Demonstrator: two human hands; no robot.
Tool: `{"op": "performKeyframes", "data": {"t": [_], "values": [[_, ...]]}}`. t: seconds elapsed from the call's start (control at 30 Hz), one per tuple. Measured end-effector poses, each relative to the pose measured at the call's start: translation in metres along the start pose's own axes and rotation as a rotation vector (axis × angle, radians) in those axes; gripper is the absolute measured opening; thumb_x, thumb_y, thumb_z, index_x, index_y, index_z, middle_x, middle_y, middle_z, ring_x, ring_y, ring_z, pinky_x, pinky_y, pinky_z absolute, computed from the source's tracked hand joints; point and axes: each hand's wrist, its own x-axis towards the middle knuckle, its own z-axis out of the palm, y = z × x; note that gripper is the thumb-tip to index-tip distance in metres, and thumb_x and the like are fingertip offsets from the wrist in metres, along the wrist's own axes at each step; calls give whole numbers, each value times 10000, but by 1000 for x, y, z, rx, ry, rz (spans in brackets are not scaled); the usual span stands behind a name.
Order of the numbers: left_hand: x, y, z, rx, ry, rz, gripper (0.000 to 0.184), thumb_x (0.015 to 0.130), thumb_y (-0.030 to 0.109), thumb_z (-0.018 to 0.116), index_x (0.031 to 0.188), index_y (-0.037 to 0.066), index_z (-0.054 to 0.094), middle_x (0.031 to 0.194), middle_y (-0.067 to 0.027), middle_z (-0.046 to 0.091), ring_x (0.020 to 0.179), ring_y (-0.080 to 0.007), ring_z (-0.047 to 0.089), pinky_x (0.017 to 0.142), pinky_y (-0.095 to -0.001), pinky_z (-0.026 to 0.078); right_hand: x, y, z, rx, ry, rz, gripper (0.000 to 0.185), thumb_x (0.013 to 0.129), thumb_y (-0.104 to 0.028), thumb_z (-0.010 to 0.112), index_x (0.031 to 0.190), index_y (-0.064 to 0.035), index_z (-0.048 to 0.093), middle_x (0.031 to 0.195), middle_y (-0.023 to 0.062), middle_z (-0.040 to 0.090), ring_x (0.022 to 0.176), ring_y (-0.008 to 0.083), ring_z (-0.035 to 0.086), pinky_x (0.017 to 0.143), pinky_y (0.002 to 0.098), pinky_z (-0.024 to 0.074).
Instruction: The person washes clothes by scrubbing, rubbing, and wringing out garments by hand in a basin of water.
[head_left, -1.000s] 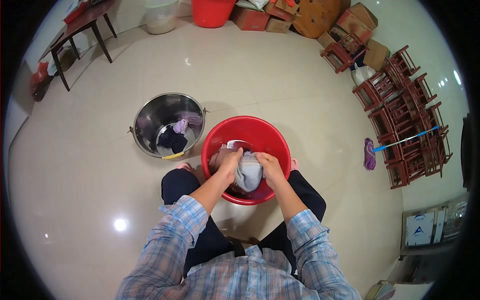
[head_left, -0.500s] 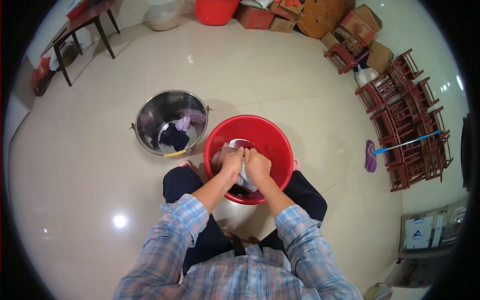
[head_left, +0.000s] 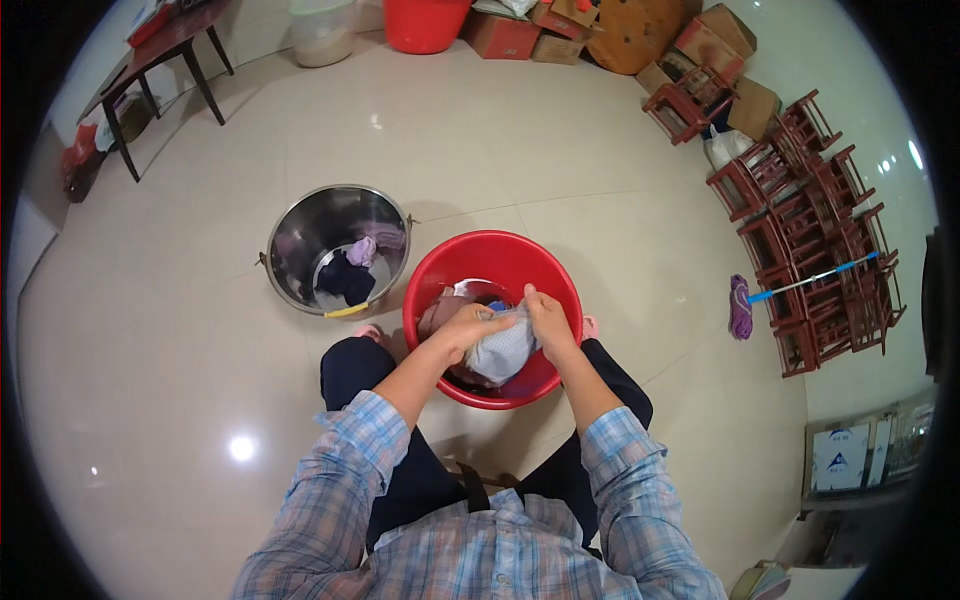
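A light grey cloth [head_left: 503, 352] is stretched between my two hands over the red basin [head_left: 430, 262] on the floor between my feet. My left hand [head_left: 468, 330] grips its left side, and my right hand [head_left: 548, 318] pinches its upper right edge. Whether the cloth is a garment or a rag I cannot tell. Brownish-pink wet fabric [head_left: 435, 315] lies in the basin beside my left hand, and a bit of blue shows behind the grey cloth. My hands and the cloth hide much of the basin's inside.
Left of the basin stands a steel bucket [head_left: 290, 235] holding dark cloth [head_left: 345, 278] and lilac cloth [head_left: 362, 252]. Stacked red-brown stools [head_left: 790, 240] and a purple mop [head_left: 740, 308] are at right. Cardboard boxes [head_left: 503, 38] and another red tub [head_left: 427, 25] line the back wall.
My hands were close together, bunching the grey cloth low in the basin. Now they are farther apart, my right hand has shifted right, and the cloth is spread wider between them.
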Motion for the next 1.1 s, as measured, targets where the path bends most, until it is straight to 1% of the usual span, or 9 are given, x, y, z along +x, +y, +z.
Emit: {"op": "performKeyframes", "data": {"t": [0.17,0.27,0.33,0.5,0.7,0.83,0.93,0.97,1.1], "values": [[0,-5,-3,-182,-65,39,367,761,121,666,1065,-17,515,1014,-110,563,922,-181,558,805,-288,442,-4,-2,-31,338,-233,70,354,901,-381,444,795,-64,558,718,-21,492,636,88,417,579,233,335],[6,-11,-8,-326,-70,108,302,763,50,626,1044,13,522,1010,-110,565,924,-188,562,811,-299,447,-17,-1,-33,246,-335,-30,221,827,-236,583,912,-33,560,822,-2,543,731,98,486,661,230,395],[8,-11,-10,-397,-67,127,276,763,14,601,1028,24,525,1007,-112,566,927,-195,565,814,-307,450,-22,7,-35,91,-439,21,300,713,-64,664,994,-14,569,884,21,584,844,110,534,744,238,429],[15,-17,-12,-569,117,201,283,695,-104,502,958,-4,535,941,-109,579,878,-219,581,808,-336,460,-32,12,-28,296,-305,65,250,700,-20,627,947,-21,594,833,11,589,829,113,537,736,252,424],[33,-35,-14,-595,257,199,219,674,-55,458,861,-3,558,817,-88,587,767,-210,571,711,-286,461,-32,1,5,596,-118,33,236,676,-13,504,900,-18,574,846,29,578,791,136,524,730,233,394],[33,-27,-16,-900,193,74,56,777,81,503,782,40,541,722,-53,554,690,-175,539,633,-257,437,-45,-21,23,393,-212,-104,156,673,-53,473,801,-25,558,774,8,536,739,100,484,669,227,382],[31,-24,-10,-813,395,44,321,876,358,505,669,115,477,594,-5,462,533,-119,453,485,-249,365,-62,-45,49,-134,-91,-392,192,791,-202,527,735,-19,543,613,61,526,565,165,497,541,279,399],[33,-24,-8,-814,396,43,321,876,358,505,669,115,477,594,-5,462,533,-119,453,485,-249,365,-64,-47,55,-379,11,-512,249,816,-243,532,706,-19,544,574,102,538,516,216,521,507,316,413],[47,-51,-8,-812,471,178,267,889,289,495,692,108,500,607,-6,466,539,-129,451,493,-253,370,-47,-25,70,-602,175,-600,341,854,-295,489,652,-26,547,565,184,542,511,336,547,485,414,427]]}}
